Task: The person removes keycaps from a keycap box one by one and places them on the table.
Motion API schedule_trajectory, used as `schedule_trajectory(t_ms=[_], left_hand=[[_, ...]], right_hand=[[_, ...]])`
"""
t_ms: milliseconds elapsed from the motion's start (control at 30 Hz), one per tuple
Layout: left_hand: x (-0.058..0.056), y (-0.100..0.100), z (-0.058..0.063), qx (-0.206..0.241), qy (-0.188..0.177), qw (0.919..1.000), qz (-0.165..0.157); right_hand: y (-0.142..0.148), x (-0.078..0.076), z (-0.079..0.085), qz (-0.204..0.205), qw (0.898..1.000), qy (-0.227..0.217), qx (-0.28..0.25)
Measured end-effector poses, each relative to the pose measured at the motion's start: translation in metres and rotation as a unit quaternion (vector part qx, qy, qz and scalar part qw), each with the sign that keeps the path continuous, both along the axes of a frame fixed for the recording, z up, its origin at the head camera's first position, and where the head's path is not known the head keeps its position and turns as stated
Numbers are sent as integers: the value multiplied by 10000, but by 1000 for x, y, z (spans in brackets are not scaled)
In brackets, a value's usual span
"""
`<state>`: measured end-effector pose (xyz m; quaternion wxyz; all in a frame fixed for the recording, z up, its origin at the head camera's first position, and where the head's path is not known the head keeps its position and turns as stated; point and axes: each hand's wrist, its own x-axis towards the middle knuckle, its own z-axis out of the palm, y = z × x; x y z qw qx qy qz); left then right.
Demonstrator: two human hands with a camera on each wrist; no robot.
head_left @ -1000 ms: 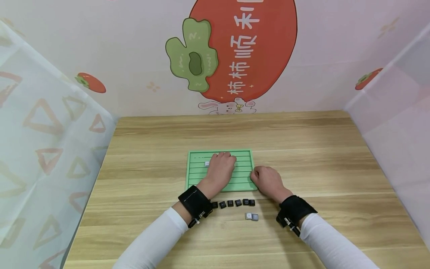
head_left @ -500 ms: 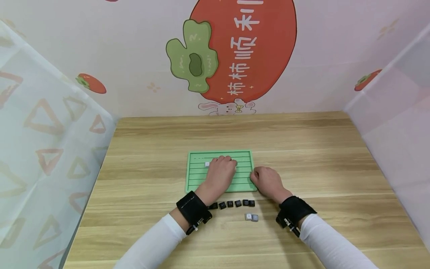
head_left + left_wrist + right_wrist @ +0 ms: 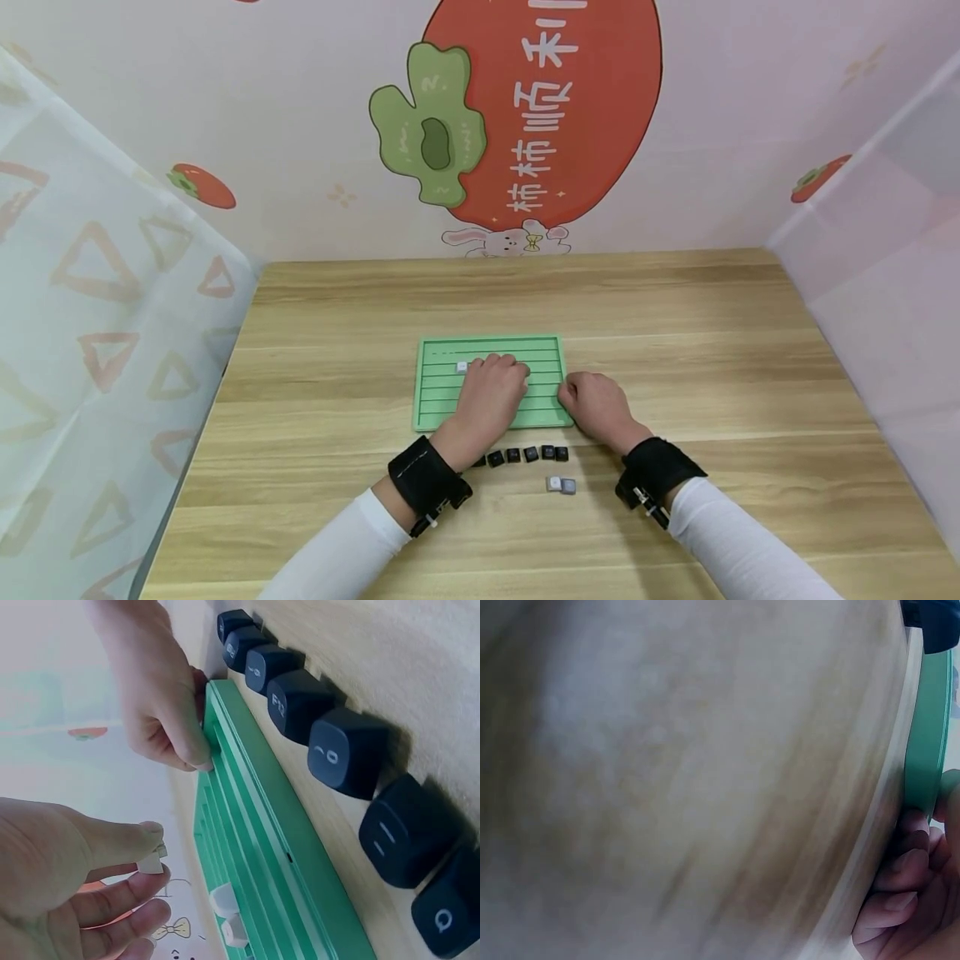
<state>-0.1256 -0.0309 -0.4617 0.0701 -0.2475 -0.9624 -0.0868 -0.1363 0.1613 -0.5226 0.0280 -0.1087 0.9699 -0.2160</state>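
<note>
Between thumb and index finger, my left hand (image 3: 489,400) pinches a small white keycap (image 3: 151,864), seen in the left wrist view. That hand is above the green ridged tray (image 3: 543,402), and in the head view it covers the keycap. My right hand (image 3: 598,407) grips the tray's right edge, thumb on the rim and the other fingers curled at its side. White keycaps (image 3: 223,900) sit between the tray's ridges, one of them visible left of my left hand in the head view.
A row of several black keycaps (image 3: 513,455) lies on the wooden table (image 3: 675,317) in front of the tray. Closer to me are a white keycap (image 3: 554,483) and a grey keycap (image 3: 568,486), side by side. A printed wall (image 3: 300,125) stands behind.
My left hand has drawn back slightly toward me, its wrist shifting down and left. The right hand keeps its hold on the tray's edge, and the tray stays in place.
</note>
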Motion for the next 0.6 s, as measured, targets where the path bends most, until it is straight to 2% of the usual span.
schedule_trajectory(t_ms=[267,600], left_hand=[[7,-1,3,197,49,9998,-57],[15,-4,5,324,-84,9993,-167]], right_hand=[[0,0,1,3,10000,27,32],[1,0,-1,36,10000,58,60]])
